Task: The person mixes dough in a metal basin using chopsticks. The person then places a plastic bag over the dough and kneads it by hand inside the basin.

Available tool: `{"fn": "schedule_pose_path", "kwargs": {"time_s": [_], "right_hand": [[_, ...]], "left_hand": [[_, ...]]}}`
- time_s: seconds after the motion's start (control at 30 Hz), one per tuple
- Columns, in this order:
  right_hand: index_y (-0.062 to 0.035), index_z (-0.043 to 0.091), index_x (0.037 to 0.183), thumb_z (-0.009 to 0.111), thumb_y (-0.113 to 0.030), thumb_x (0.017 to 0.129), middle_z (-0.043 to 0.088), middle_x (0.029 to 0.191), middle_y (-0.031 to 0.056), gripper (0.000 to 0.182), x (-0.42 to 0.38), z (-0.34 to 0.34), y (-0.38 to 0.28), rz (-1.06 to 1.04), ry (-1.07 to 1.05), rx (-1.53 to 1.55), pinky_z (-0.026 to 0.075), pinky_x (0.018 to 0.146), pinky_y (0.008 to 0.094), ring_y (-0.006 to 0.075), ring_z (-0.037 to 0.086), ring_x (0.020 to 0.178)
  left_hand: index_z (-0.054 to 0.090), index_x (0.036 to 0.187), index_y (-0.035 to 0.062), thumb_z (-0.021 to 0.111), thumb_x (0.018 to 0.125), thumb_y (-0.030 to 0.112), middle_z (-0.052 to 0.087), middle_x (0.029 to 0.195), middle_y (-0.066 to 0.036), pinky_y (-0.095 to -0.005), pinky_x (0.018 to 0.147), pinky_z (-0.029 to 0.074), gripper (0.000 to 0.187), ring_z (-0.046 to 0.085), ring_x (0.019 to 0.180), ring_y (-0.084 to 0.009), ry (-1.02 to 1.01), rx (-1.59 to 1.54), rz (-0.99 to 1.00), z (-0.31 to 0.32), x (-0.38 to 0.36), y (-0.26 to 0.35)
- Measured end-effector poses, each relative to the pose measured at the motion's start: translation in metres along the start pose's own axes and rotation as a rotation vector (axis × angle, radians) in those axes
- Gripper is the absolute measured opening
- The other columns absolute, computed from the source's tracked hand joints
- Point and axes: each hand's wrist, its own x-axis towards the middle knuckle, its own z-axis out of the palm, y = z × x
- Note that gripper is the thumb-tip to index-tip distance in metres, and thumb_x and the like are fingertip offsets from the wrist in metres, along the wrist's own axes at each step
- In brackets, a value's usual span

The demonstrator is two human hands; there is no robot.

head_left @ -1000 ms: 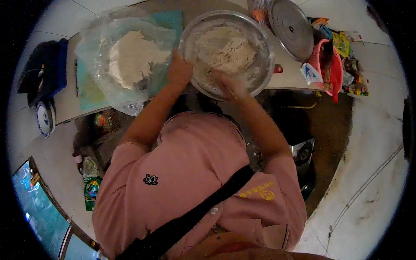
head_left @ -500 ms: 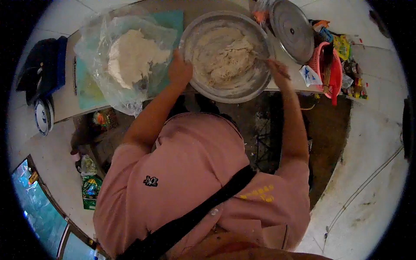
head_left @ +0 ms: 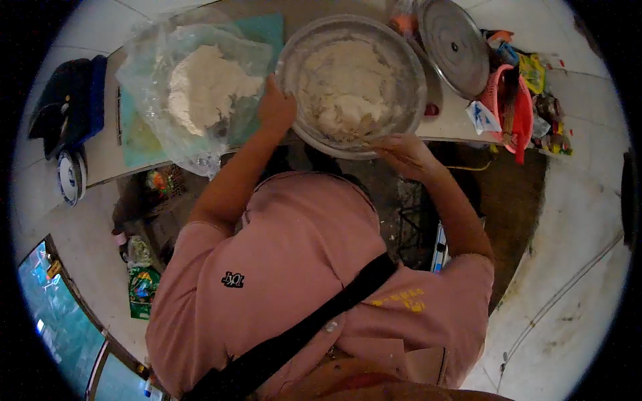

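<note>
A wide metal basin (head_left: 418, 113) on the counter holds a pale, lumpy mass of wet dough (head_left: 348, 87). My left hand (head_left: 276, 107) is closed on the basin's left rim. At the near right rim is my right hand (head_left: 404, 154), its fingers closed around what looks like a thin utensil (head_left: 364, 143) that reaches into the dough. The utensil is too dark and small to tell its kind. To the left, a clear plastic bag (head_left: 150, 100) lies opened out with a heap of white flour (head_left: 207, 87) in it.
A teal board (head_left: 267, 30) lies under the bag. Right of the basin, a round metal lid (head_left: 455, 47) stands tilted near a pink basket (head_left: 491, 100) and several colourful packets (head_left: 531, 70). A dark cloth item (head_left: 63, 100) is at far left, above a blue-and-white plate (head_left: 67, 177).
My right hand has moved from the basin's right side down and left to its near rim. The dough has been shifted and turned over. My left hand stays on the rim.
</note>
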Motion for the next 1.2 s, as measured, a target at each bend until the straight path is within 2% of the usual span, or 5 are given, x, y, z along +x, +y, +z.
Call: {"fn": "schedule_pose_path", "kwargs": {"time_s": [0.27, 0.4, 0.7, 0.97, 1.2], "right_hand": [[-0.0072, 0.059, 0.093, 0.053, -0.010, 0.080, 0.060, 0.085, 0.0145, 0.015, 0.063, 0.045, 0.057, 0.060, 0.137, -0.533, 0.047, 0.064, 0.0329, 0.0318, 0.058, 0.074], [-0.0024, 0.059, 0.095, 0.052, -0.015, 0.083, 0.062, 0.089, 0.0131, 0.019, 0.094, 0.023, 0.043, 0.208, 0.541, 0.173, 0.047, 0.067, 0.0287, 0.0234, 0.060, 0.076], [0.0002, 0.059, 0.092, 0.047, -0.011, 0.086, 0.063, 0.087, 0.0066, 0.018, 0.014, -0.099, -0.053, 0.465, 0.609, 0.424, 0.048, 0.070, 0.0254, 0.0148, 0.058, 0.078], [0.0009, 0.059, 0.096, 0.050, -0.022, 0.085, 0.063, 0.082, 0.0074, 0.027, 0.062, 0.004, 0.121, 0.512, 0.775, 0.622, 0.044, 0.071, 0.0231, 0.0141, 0.059, 0.079], [-0.0032, 0.060, 0.097, 0.051, -0.016, 0.084, 0.063, 0.087, 0.0065, 0.020, 0.064, 0.008, 0.024, 0.254, 0.256, 0.170, 0.047, 0.069, 0.0271, 0.0136, 0.059, 0.080]], "left_hand": [[0.023, 0.127, -0.0004, 0.052, 0.074, 0.021, 0.058, 0.087, -0.024, -0.0451, 0.072, 0.044, 0.064, 0.057, 0.080, -0.0392, -0.009, 0.003, 0.027, 0.006, 0.001, -0.006], [0.024, 0.126, -0.0010, 0.051, 0.073, 0.019, 0.058, 0.086, -0.025, -0.0459, 0.070, 0.044, 0.063, 0.056, 0.077, -0.0396, 0.009, 0.052, 0.078, 0.015, 0.009, -0.020], [0.024, 0.127, -0.0019, 0.050, 0.072, 0.017, 0.058, 0.087, -0.024, -0.0459, 0.071, 0.044, 0.063, 0.056, 0.079, -0.0392, 0.072, 0.082, 0.174, 0.050, 0.022, -0.050], [0.020, 0.130, -0.0016, 0.050, 0.074, 0.021, 0.058, 0.090, -0.022, -0.0438, 0.072, 0.045, 0.067, 0.057, 0.080, -0.0376, -0.092, 0.132, 0.064, 0.013, 0.010, -0.020], [0.020, 0.128, -0.0040, 0.050, 0.073, 0.020, 0.059, 0.083, -0.023, -0.0442, 0.065, 0.046, 0.067, 0.058, 0.074, -0.0371, -0.093, 0.063, -0.032, 0.005, 0.005, -0.004]]}}
